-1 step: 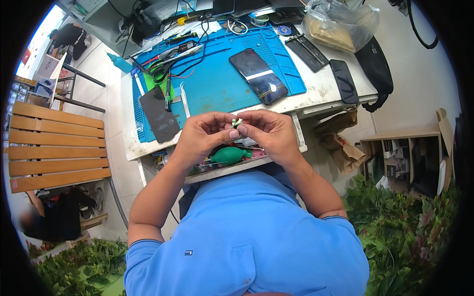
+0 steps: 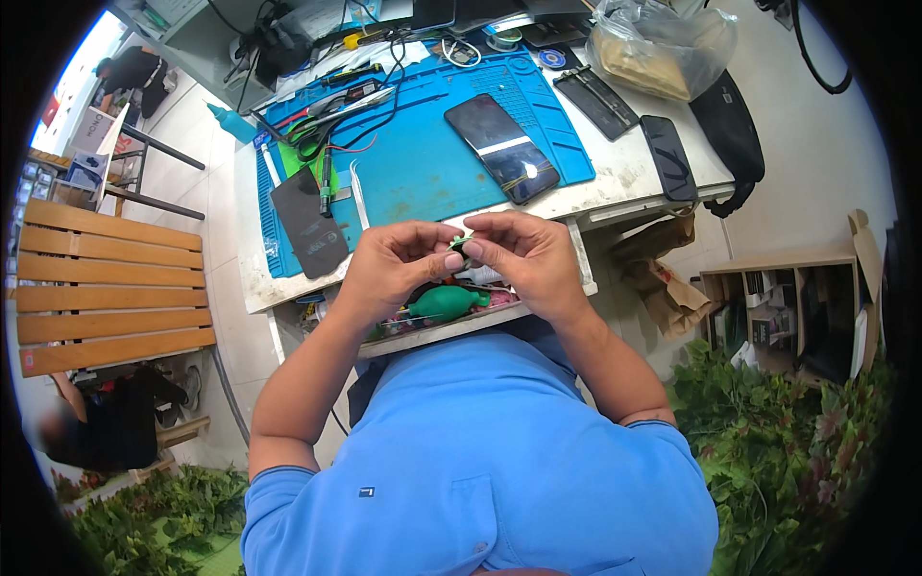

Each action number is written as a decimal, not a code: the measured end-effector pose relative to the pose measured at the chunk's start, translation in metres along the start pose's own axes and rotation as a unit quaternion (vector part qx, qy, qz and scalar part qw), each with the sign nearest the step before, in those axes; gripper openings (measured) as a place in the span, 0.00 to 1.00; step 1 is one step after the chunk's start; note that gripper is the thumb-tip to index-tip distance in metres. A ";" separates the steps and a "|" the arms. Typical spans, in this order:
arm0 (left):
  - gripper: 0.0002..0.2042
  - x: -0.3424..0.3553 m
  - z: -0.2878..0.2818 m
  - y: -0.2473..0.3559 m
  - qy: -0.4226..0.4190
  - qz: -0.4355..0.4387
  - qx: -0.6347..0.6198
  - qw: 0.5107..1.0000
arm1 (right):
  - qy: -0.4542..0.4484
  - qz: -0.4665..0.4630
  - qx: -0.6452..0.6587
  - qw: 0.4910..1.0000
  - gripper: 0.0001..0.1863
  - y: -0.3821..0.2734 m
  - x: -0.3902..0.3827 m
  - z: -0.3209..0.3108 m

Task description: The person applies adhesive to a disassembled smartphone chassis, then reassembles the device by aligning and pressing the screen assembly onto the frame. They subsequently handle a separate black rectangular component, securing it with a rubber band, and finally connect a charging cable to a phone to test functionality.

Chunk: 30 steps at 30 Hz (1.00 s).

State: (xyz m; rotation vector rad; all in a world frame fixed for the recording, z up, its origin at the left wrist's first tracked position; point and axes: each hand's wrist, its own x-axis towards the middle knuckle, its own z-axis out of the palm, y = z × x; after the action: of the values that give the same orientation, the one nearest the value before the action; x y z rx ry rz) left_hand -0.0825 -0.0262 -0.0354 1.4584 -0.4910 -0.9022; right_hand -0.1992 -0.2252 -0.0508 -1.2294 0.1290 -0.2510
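Observation:
Above an open drawer (image 2: 423, 343) at the table's front edge, my two hands meet, fingertip to fingertip. My left hand (image 2: 399, 261) and my right hand (image 2: 523, 254) pinch a small green-and-white piece (image 2: 463, 240) between thumbs and forefingers. Most of that piece is hidden by the fingers, so its kind cannot be made out. Just below, a green air blower bulb (image 2: 447, 303) lies in the drawer among small items. A smartphone (image 2: 501, 149) lies on the blue work mat (image 2: 413, 173) beyond my hands, and a dark phone back panel (image 2: 309, 223) is to their left.
Tweezers (image 2: 359, 195), scissors (image 2: 307, 144), cables and pens crowd the mat's left side. To the right are a phone frame (image 2: 596, 103), another phone (image 2: 668, 159) and a plastic bag (image 2: 663, 48). A slatted wooden bench (image 2: 115, 283) stands at left, with a person below it.
The small green-and-white piece has tilted slightly between my fingertips. Both hands stay in nearly the same place, and nothing else has visibly moved.

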 end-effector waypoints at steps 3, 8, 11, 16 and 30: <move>0.11 -0.002 -0.027 -0.010 0.015 0.037 -0.005 0.999 | 0.059 -0.027 -0.045 0.997 0.08 0.006 0.002 -0.013; 0.08 -0.004 -0.041 -0.012 0.068 0.137 -0.219 0.964 | 0.103 -0.050 0.026 0.993 0.08 0.011 0.005 -0.032; 0.09 -0.008 -0.040 -0.012 0.064 0.159 -0.277 0.945 | 0.103 -0.036 0.040 0.993 0.09 0.008 0.004 -0.028; 0.06 -0.013 -0.050 -0.009 0.053 0.208 -0.341 0.915 | 0.103 -0.013 0.100 0.990 0.07 0.009 0.007 -0.027; 0.08 -0.027 -0.030 0.007 0.147 0.182 0.108 0.966 | 0.067 -0.070 -0.759 0.644 0.30 -0.035 0.123 -0.024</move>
State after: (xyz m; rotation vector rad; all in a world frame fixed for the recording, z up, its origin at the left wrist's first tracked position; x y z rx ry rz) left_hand -0.0736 0.0125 -0.0257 1.5990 -0.6230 -0.3408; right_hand -0.0904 -0.2901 -0.0211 -2.9445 0.4264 -0.3744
